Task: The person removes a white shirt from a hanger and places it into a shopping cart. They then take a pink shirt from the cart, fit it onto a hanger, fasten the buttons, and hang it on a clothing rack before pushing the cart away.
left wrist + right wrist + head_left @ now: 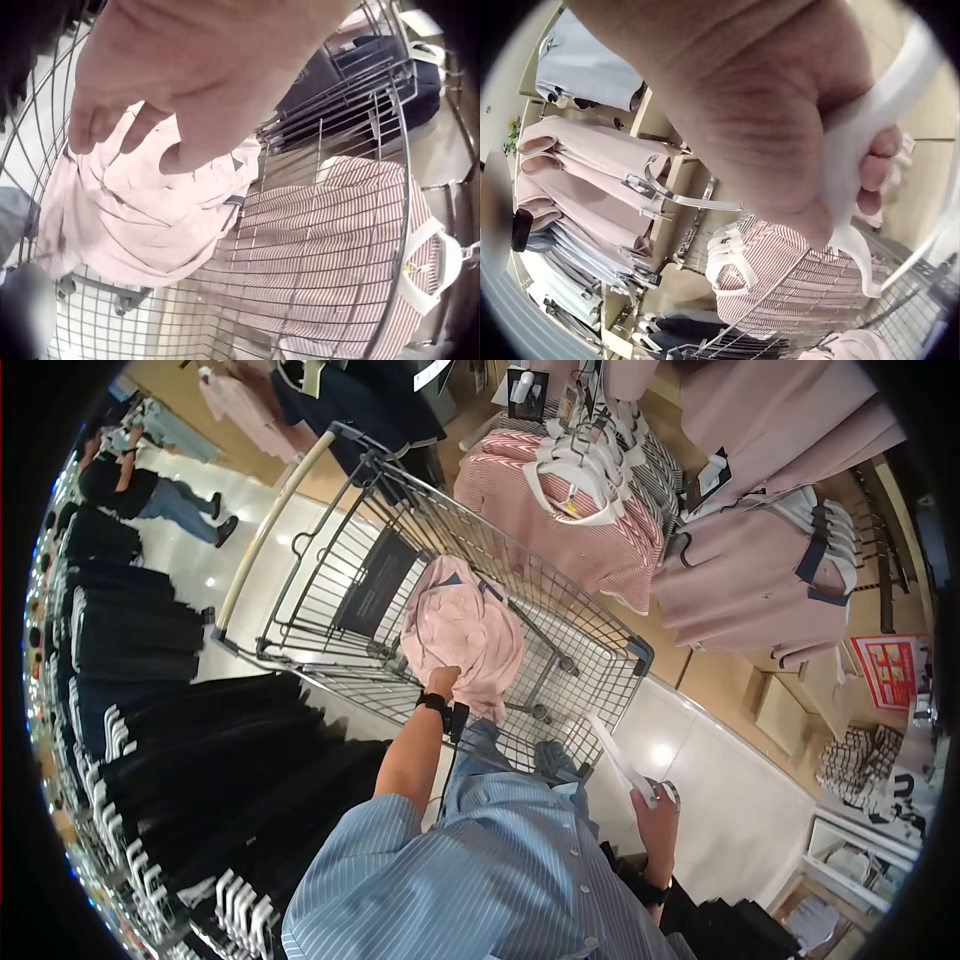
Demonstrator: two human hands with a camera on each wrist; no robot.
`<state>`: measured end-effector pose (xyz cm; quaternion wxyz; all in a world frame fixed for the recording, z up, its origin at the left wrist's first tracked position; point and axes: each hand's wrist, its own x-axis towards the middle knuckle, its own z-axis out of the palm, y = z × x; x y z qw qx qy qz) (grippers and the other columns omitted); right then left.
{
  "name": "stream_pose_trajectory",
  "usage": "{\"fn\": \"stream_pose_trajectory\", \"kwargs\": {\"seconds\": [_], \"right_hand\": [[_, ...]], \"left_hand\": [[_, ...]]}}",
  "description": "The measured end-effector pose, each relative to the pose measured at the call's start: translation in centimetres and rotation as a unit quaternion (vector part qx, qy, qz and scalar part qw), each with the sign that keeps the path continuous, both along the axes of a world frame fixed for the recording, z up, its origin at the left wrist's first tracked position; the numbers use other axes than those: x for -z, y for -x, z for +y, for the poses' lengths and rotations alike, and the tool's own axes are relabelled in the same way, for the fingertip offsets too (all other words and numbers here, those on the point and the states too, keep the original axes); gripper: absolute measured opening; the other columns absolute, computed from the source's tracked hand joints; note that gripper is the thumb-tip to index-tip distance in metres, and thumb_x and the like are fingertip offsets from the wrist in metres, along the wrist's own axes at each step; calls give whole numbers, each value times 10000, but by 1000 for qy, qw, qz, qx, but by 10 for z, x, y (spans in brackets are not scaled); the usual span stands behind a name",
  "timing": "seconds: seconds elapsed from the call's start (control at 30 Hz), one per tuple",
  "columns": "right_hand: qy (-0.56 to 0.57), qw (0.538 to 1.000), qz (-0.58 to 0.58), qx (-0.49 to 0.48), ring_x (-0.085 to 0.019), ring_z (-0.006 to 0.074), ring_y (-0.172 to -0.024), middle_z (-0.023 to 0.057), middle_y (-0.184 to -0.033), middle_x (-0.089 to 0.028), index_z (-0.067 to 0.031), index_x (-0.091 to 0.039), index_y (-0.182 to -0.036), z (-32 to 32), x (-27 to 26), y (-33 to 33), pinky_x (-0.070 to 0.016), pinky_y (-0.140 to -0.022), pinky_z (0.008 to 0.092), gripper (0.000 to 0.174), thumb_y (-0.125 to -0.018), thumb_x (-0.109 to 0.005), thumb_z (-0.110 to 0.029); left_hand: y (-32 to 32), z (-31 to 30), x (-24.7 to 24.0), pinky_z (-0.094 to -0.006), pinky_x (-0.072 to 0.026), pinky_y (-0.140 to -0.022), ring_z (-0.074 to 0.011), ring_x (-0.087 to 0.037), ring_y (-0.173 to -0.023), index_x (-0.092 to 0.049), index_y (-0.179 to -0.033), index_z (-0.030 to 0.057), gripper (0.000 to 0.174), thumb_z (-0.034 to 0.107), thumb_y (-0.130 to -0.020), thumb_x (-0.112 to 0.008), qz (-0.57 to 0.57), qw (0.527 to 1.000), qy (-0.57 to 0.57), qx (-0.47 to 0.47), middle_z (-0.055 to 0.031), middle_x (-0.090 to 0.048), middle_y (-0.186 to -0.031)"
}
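Observation:
A bundled pink garment with dark trim lies in the wire shopping cart. My left hand is at the near side of the bundle. In the left wrist view the left hand hangs over the pink cloth, its fingers loosely bent and its thumb apart from them. Off the cart's right side, my right hand grips a white clothes hanger. Seen from the right wrist, the fingers of the right hand wrap round the hanger, whose metal hook sticks out to the left.
Red-striped and pink tops hang along the cart's far side. More pink shirts hang at the right. Dark clothes fill a rack on the left. A person stands in the aisle at the upper left.

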<state>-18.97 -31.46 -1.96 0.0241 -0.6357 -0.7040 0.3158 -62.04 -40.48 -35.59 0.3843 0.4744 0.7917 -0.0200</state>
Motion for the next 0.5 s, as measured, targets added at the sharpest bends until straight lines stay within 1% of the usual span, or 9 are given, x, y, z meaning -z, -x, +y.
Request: {"fn": "stream_pose_trajectory", "kwargs": {"seconds": [0.07,0.1,0.2,0.23,0.3,0.33,0.4,0.43,0.5], "right_hand": [[12,1000,-12,26,-660,362,-880,188,-980,-679,5,-654,-1076,-12,-8,4,-517,-786,385,294,-862,-679,-194],[14,999,-17,38,-659,365,-878,189,-986,-677,8,-653,-1078,-13,-11,6,-516,-783,390,296,-861,-678,-192],[-20,997,-30,63,-647,345,-863,205,-928,-663,4,-657,-1122,-28,-13,6,-496,-779,396,344,-842,-685,-194],[-20,996,-35,77,-650,338,-858,203,-923,-663,6,-658,-1120,-31,-8,3,-498,-778,393,340,-842,-685,-189],[-10,994,-45,102,-656,325,-848,197,-911,-665,9,-659,-1115,-42,-1,-6,-500,-776,385,332,-843,-685,-179],[-7,993,-48,106,-648,339,-881,200,-941,-667,10,-659,-1108,-43,-4,0,-496,-794,394,324,-845,-682,-179],[2,992,-55,116,-632,366,-945,206,-999,-671,11,-660,-1093,-50,-20,18,-486,-832,411,309,-850,-675,-179],[8,990,-66,128,-634,356,-935,196,-983,-676,3,-669,-1096,-51,-26,26,-487,-833,407,307,-837,-690,-161],[1,990,-54,132,-645,334,-918,188,-966,-682,-4,-674,-1095,-60,-18,17,-493,-822,394,301,-833,-696,-149]], "left_hand": [[3,5,-12,-419,-554,-815,-315,-634,-1002,-576,-1195,115,547,31,-696,-783,18,999,1,38,-140,-659,-1071],[26,-17,76,-377,-550,-826,-296,-637,-1017,-569,-1205,99,580,10,-676,-790,-1,990,-112,83,-125,-666,-1081],[30,17,49,-399,-544,-820,-271,-641,-1010,-568,-1210,86,556,20,-697,-774,-40,993,23,112,-124,-671,-1095],[35,25,37,-394,-540,-853,-247,-626,-1047,-547,-1252,99,615,-40,-687,-745,-85,992,40,79,-134,-648,-1161],[32,19,52,-408,-529,-854,-256,-634,-1040,-578,-1210,75,500,62,-725,-699,-141,988,44,-39,-147,-652,-1162],[32,20,63,-415,-524,-854,-261,-637,-1037,-594,-1189,63,455,113,-744,-675,-167,980,43,-100,-154,-654,-1162],[28,18,90,-429,-514,-854,-270,-645,-1030,-625,-1146,39,405,215,-782,-629,-215,951,46,-219,-167,-658,-1163],[26,20,104,-436,-509,-854,-274,-649,-1027,-641,-1125,27,404,266,-801,-606,-239,929,47,-278,-174,-661,-1163],[22,24,131,-437,-491,-883,-289,-628,-1051,-619,-1162,43,441,313,-814,-607,-273,894,84,-346,-166,-633,-1202]]}}
